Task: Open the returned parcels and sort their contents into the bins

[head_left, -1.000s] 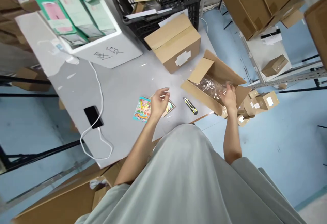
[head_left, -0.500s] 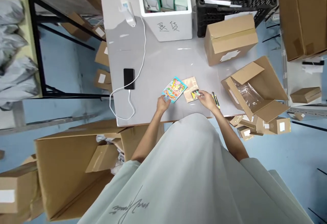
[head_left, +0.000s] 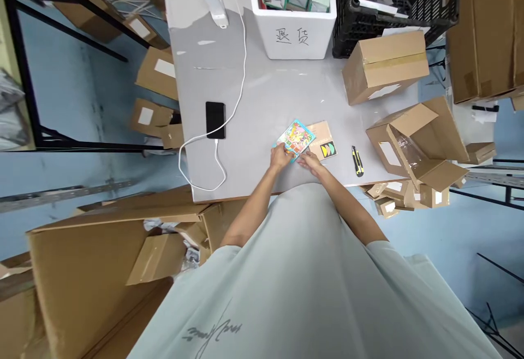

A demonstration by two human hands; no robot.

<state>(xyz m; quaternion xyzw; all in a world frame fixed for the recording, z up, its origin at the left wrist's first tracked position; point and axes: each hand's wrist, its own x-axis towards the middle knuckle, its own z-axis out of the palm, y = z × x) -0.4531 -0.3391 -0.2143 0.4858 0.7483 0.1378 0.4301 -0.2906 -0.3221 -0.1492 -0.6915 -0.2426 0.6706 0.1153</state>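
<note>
A bright picture booklet (head_left: 298, 137) with a light-blue border lies tilted near the table's front edge. My left hand (head_left: 280, 156) is closed on its lower left corner. Close by, my right hand (head_left: 310, 161) is at the booklet's lower right edge, fingers together; whether they pinch the booklet is too small to tell. Partly under the booklet lies a tan booklet (head_left: 323, 132) with a black patch of coloured half-circles. A yellow and black box cutter (head_left: 357, 161) rests to the right, apart from both hands.
An open cardboard box (head_left: 388, 154) stands at the table's right, with a closed box (head_left: 387, 67) behind it. At the back are a white foam bin (head_left: 301, 34) and a black crate (head_left: 347, 37). A phone (head_left: 215, 120) with a white cable lies left. A large carton (head_left: 102, 271) stands below left.
My right hand has left the tan booklet's patch and moved left to the picture booklet's lower edge. My left hand stays on the picture booklet. The whole view has shifted.
</note>
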